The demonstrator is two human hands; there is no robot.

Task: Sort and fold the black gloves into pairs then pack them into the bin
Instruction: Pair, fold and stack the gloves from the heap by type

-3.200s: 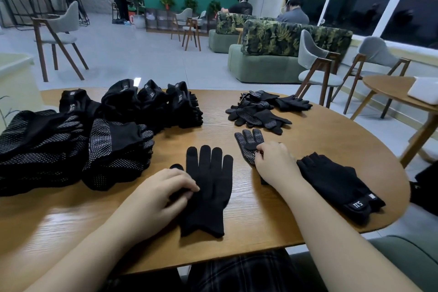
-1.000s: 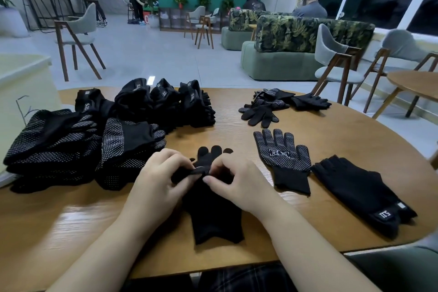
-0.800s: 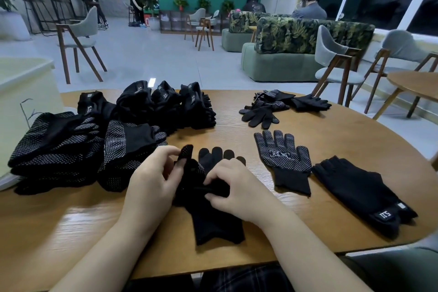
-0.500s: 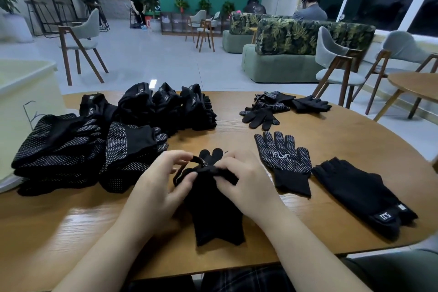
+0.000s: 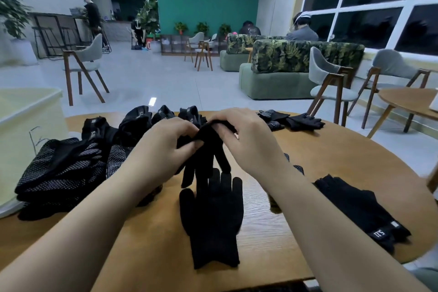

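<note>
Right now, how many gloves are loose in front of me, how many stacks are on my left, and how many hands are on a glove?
Single gloves near the front edge: 3, the lifted glove, the flat glove, the tagged glove
Folded stacks at left: cannot count, they overlap
Hands pinching the lifted glove: 2, left hand, right hand
Total counted: 5

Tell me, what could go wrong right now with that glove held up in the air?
Both the left hand and right hand pinch only the top of the lifted glove; it may slip. Its dangling fingers hang just over the flat glove and could drag it askew. Mispairing is possible: every glove is black.
</note>
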